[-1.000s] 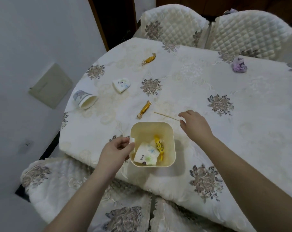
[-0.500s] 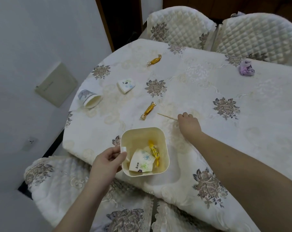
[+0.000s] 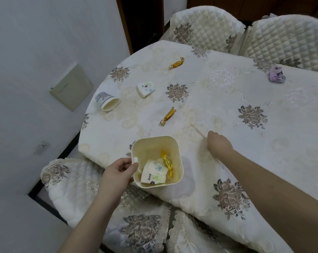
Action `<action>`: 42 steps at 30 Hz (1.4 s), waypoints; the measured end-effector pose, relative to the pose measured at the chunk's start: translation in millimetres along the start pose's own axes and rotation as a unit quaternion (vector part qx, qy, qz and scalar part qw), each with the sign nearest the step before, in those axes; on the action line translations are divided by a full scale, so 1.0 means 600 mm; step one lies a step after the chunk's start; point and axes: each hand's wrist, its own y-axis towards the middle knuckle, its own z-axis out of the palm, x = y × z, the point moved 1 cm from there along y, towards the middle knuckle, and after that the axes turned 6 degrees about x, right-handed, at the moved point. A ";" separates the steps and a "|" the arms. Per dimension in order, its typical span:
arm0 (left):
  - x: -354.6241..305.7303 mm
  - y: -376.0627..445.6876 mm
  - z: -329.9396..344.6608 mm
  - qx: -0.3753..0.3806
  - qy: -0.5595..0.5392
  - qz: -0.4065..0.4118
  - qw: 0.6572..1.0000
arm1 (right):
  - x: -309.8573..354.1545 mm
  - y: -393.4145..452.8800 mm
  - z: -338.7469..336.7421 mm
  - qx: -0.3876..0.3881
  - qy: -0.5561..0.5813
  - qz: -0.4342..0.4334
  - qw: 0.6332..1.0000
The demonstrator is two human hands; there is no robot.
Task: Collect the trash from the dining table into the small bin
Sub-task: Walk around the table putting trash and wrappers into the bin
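Note:
My left hand [image 3: 120, 170] grips the side handle of the small cream bin [image 3: 180, 161], which hangs over the near edge of the table [image 3: 227, 99]. Inside the bin lie a crushed flowered paper cup [image 3: 154, 173] and a yellow wrapper [image 3: 166, 162]. My right hand [image 3: 219, 145] rests on the cloth just right of the bin, fingers curled around the end of a thin wooden stick [image 3: 198, 130]. On the table lie a gold candy wrapper [image 3: 168, 116], a second one [image 3: 176, 63] farther back, a tipped paper cup [image 3: 107, 102], a flattened flowered cup [image 3: 146, 88] and a purple wrapper [image 3: 275, 76].
Quilted chairs stand at the far side [image 3: 205, 28] and below the near edge [image 3: 78, 183]. A white wall [image 3: 36, 52] runs close along the left of the table.
My right hand has closed on the stick's end and drawn back toward me. The bin in my left hand has shifted left, off toward the table's edge.

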 end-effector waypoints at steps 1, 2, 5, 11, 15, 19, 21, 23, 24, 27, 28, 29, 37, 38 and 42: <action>0.002 -0.002 -0.001 0.000 0.000 -0.001 1.000 | -0.005 -0.011 0.000 0.007 0.024 0.010 1.000; 0.004 -0.005 -0.002 0.001 0.000 -0.002 1.000 | -0.009 -0.022 -0.001 0.010 0.054 0.021 0.998; 0.007 -0.013 -0.006 0.006 0.004 -0.003 1.000 | -0.012 -0.064 -0.007 -0.007 0.151 0.037 0.988; 0.011 -0.020 -0.016 0.010 0.005 -0.008 1.000 | 0.030 -0.196 -0.062 -0.082 0.199 -0.064 0.974; 0.004 -0.031 -0.021 0.033 0.001 -0.004 0.999 | 0.079 -0.299 -0.115 -0.111 0.201 -0.138 0.964; -0.002 -0.042 -0.031 0.048 0.011 0.012 0.999 | 0.131 -0.385 -0.151 -0.134 0.203 -0.190 0.951; -0.004 -0.046 -0.037 0.054 0.018 0.021 0.998 | 0.156 -0.408 -0.154 -0.133 0.171 -0.197 0.956; -0.005 -0.050 -0.043 0.062 0.016 0.030 0.997 | 0.176 -0.419 -0.150 -0.123 0.126 -0.181 0.968; -0.006 -0.052 -0.046 0.064 0.014 0.034 0.997 | 0.183 -0.422 -0.148 -0.120 0.102 -0.178 0.971; -0.007 -0.061 -0.052 0.071 0.015 0.042 0.996 | 0.205 -0.430 -0.146 -0.089 0.037 -0.160 0.982; -0.007 -0.062 -0.052 0.074 0.017 0.043 0.996 | 0.211 -0.433 -0.145 -0.058 0.016 -0.150 0.987; -0.008 -0.065 -0.053 0.078 0.015 0.044 0.996 | 0.220 -0.436 -0.143 -0.045 -0.003 -0.149 0.988; -0.002 -0.069 -0.067 0.112 0.014 0.045 0.993 | 0.288 -0.418 -0.132 -0.055 -0.032 -0.175 0.982; -0.003 -0.069 -0.069 0.115 0.012 0.046 0.992 | 0.289 -0.416 -0.130 -0.091 -0.020 -0.185 0.978; -0.003 -0.065 -0.081 0.119 0.009 0.050 0.992 | 0.270 -0.431 -0.128 -0.190 -0.004 -0.190 0.963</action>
